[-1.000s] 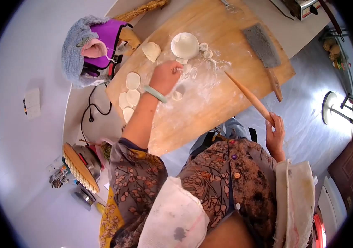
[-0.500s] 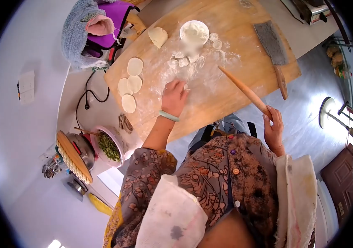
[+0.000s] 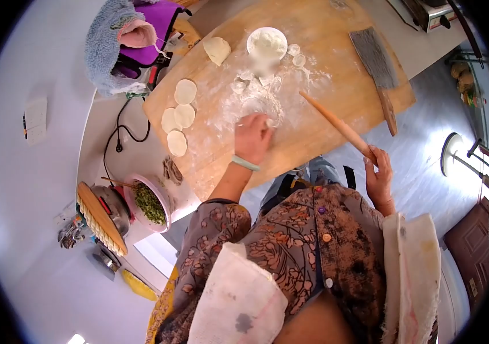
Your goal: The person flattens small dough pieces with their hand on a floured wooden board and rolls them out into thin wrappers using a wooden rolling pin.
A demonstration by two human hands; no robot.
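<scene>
My left hand [image 3: 253, 137], with a pale green bangle at the wrist, is on the floured wooden board [image 3: 336, 57]. Its fingers are curled and blurred, and what lies under them is hidden. My right hand [image 3: 379, 175] grips the thick end of a tapered rolling pin [image 3: 336, 123], whose tip points over the board. Past my left hand lie small dough pieces [image 3: 239, 86] in flour, near a white bowl of flour [image 3: 267, 45]. Several round wrappers [image 3: 185, 116] rest at the board's left, some overlapping. A larger dough lump [image 3: 217, 51] sits above them.
A cleaver [image 3: 374, 60] lies on the board's right side. At the left are a bowl of chopped green filling [image 3: 150, 203], a pot with a round lid [image 3: 101, 218], a black cable [image 3: 119, 132] and a purple bag [image 3: 153, 34] with a blue cloth.
My left hand has moved from beside the bowl back toward my body, then slightly right. The small dough pieces have come into view. My right hand still holds the rolling pin.
</scene>
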